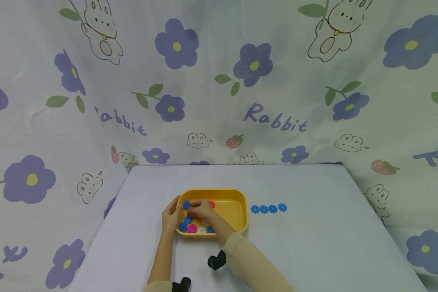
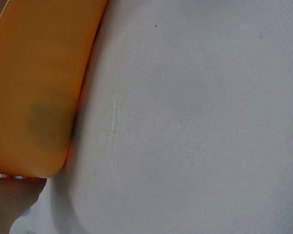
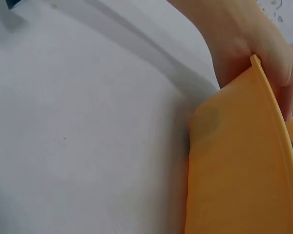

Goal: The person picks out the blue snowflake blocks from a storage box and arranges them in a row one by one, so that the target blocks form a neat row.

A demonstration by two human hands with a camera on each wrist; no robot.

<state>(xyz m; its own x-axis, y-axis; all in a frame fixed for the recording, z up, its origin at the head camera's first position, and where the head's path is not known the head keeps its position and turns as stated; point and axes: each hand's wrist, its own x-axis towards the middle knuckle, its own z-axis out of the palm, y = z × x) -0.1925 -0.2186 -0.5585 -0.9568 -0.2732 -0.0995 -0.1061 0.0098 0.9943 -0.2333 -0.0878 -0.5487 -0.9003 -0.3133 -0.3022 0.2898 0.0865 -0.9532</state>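
In the head view a yellow tray [image 1: 237,215] holds flower-shaped plastic pieces gathered toward its left side: blue pieces [image 1: 183,227], a pink piece [image 1: 192,228] and white ones [image 1: 202,230]. My left hand [image 1: 170,217] grips the tray's left end at the rim; the right wrist view shows this left hand [image 3: 263,53] bent over the edge. Inside the tray, my right hand [image 1: 203,211] reaches leftward over the pieces, its fingertips beside a blue flower piece [image 1: 186,205]. I cannot tell whether the fingers pinch a piece, as the hand covers several.
To the right of the tray, several blue flower pieces [image 1: 264,209] lie in a row on the white tabletop [image 1: 314,243]. A black wrist device [image 1: 217,260] hangs by the right sleeve. Patterned cloth [image 1: 211,89] stands behind the table and at its sides.
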